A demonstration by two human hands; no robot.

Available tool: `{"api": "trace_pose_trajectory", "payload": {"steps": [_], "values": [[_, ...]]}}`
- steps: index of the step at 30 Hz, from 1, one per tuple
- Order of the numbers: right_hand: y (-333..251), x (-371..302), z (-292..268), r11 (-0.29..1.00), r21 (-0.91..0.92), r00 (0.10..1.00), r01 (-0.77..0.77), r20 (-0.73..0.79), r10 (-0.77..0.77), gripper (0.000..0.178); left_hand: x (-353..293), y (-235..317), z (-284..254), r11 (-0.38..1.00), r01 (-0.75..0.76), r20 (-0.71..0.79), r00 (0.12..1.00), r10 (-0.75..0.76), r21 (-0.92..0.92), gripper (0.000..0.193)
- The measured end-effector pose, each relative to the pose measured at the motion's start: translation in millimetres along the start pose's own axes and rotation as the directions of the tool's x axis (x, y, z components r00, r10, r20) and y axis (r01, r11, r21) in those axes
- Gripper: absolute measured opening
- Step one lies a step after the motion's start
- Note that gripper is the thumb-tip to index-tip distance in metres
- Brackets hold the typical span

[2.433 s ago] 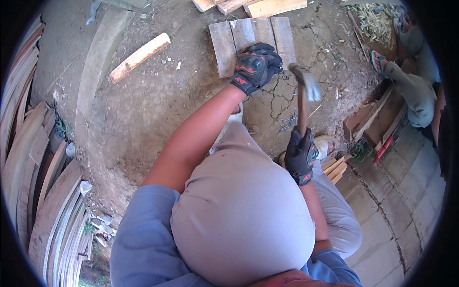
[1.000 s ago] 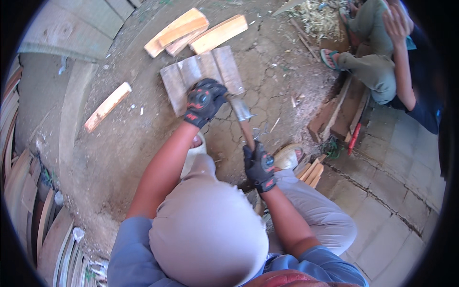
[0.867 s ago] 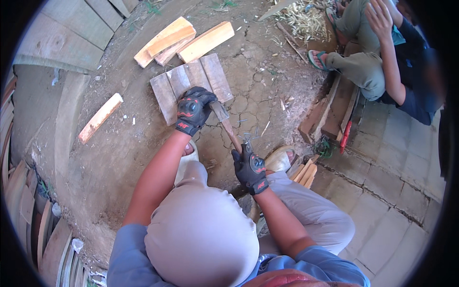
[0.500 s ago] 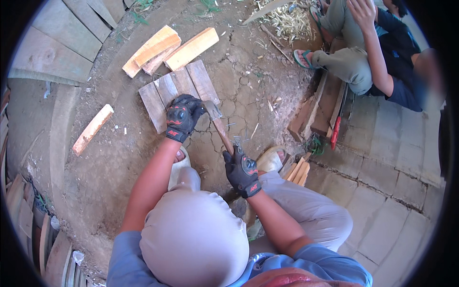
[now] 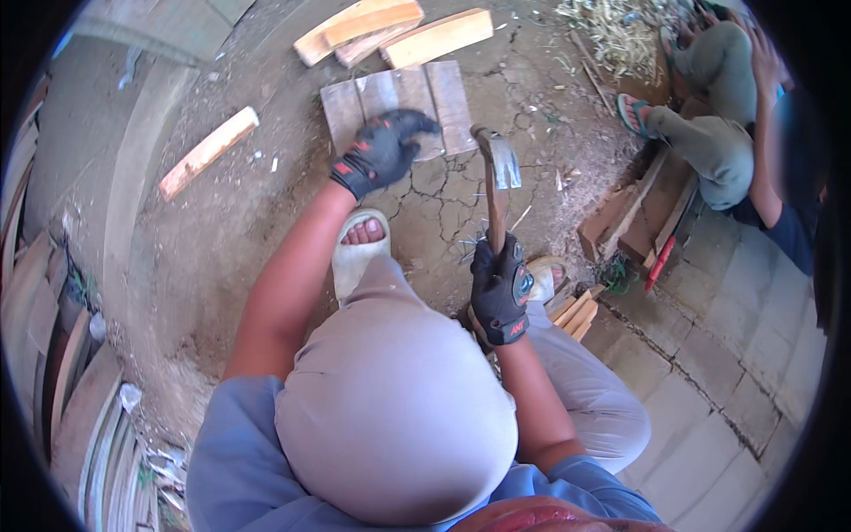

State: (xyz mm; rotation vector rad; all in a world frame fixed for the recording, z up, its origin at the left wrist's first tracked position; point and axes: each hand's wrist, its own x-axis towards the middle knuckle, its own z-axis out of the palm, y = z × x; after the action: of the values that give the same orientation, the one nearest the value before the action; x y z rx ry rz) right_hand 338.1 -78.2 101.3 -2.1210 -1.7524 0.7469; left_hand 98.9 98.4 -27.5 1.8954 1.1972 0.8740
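Note:
My right hand, in a black glove with red marks, is closed round the wooden handle of a claw hammer. The hammer's metal head points away from me. My left hand, gloved alike, is over the near edge of a small panel of grey wooden boards lying on the dirt. Its fingers stretch to the right, apart from the thumb, and I see nothing between them. Several thin nails lie on the ground beside the hammer handle, partly hidden by my right hand.
Several pale wood blocks lie beyond the panel, and a single one lies to the left. At the right sits another person near timber beams and a red tool. Planks are stacked at lower left.
The view has shifted, so the ground things appear higher and further right. The hammer head has moved away from my left hand, and that hand's fingers have straightened.

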Motion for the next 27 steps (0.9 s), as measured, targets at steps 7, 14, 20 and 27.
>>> {"api": "trace_pose_trajectory", "payload": {"steps": [7,14,20,27], "values": [[12.1,-9.4,21.6,0.987,-0.147,0.998,0.056,0.048,-0.049,0.031,20.6,-29.0,-18.7,0.751,0.204,-0.231,0.97,-0.07,0.628,0.059],[25.5,-14.6,41.1,0.994,-0.102,0.999,0.044,0.007,-0.043,0.031,31.3,-33.5,-16.5,0.734,0.205,-0.143,0.979,-0.148,0.647,0.063],[49.3,-29.3,53.1,0.973,-0.229,1.0,-0.004,0.028,0.011,0.033,29.0,-33.9,-16.1,0.734,0.212,-0.124,0.977,-0.173,0.645,0.062],[30.8,-12.6,47.0,0.971,-0.234,0.987,-0.058,0.133,0.091,0.037,28.2,-30.6,-17.0,0.745,0.228,-0.13,0.973,-0.189,0.627,0.063]]}}
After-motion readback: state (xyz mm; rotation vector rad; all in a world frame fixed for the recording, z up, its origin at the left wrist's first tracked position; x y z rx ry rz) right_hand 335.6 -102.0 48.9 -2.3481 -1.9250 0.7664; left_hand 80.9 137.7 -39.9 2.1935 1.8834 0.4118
